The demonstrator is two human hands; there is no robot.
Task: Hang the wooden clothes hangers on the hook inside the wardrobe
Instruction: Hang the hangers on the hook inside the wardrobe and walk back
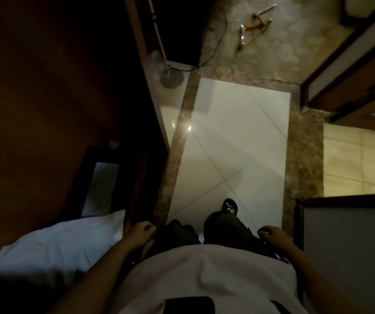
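Head view, looking steeply down, dim light. Person stands on a pale tiled floor (238,137) bordered by a brown speckled stone strip. Left hand (142,232) hangs at the left hip, fingers curled loosely inward, nothing in it. Right hand (272,234) hangs at the right hip, fingers likewise loosely curled, nothing in it. Both forearms bare; white shirt (204,275) and dark trousers below; one dark shoe (229,206) forward on the tile.

Wooden clothes hangers (253,26) lie in a loose heap on the patterned stone floor at the far end of the view, well apart from both hands. Count uncertain; at least two, overlapping, metal hook ends not clearly resolved.

Dark wooden panel (57,87) fills the left side, running away from the camera; whether this is the wardrobe cannot be told, and no hook shows. Round grey lamp base (171,78) sits near the panel's far end, a dark cable (213,48) trailing from it across the stone floor. White pillow (57,245) lies at lower left, just beside the left forearm. Wooden door frame (352,75) at upper right.
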